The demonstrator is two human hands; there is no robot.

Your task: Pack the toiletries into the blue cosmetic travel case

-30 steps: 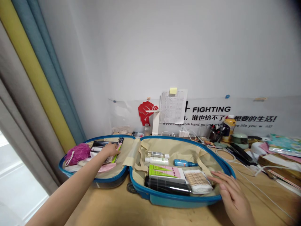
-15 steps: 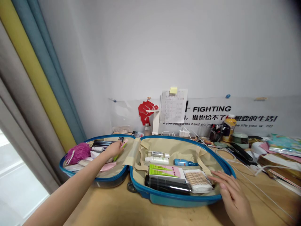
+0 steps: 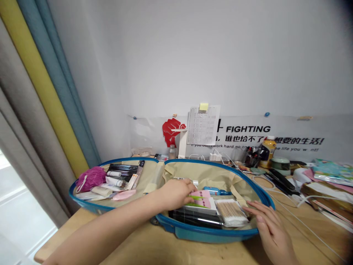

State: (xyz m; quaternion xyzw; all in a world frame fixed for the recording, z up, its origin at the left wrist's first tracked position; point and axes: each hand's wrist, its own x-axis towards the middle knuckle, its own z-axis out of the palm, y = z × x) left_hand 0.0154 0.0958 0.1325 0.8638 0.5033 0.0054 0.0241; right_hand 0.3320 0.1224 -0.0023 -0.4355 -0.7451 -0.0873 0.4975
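A blue suitcase (image 3: 220, 235) lies spread open on the desk. My left hand (image 3: 180, 193) reaches into its right half, fingers curled on a green-and-pink packet (image 3: 202, 198); the grip is partly hidden. Similar packets lie under it on a white box. Around them are a black cylinder (image 3: 195, 218), a bag of cotton swabs (image 3: 232, 212), a blue bottle (image 3: 216, 190) and a partly covered white-capped bottle (image 3: 195, 182). My right hand (image 3: 271, 226) rests open on the right rim, fingers stretched beside the swabs.
In the suitcase's left half lie a purple bath puff (image 3: 92, 179), small tubes, dark slim packs and a pink item (image 3: 124, 194). Cables (image 3: 306, 221), a yellow-capped bottle (image 3: 267, 151) and a green-lidded jar (image 3: 280, 165) crowd the desk's right. A lamp stand (image 3: 182, 143) stands behind.
My left hand has moved right, from the left half to the packets in the right half, carrying the green-and-pink packet. My right hand has stayed at the rim.
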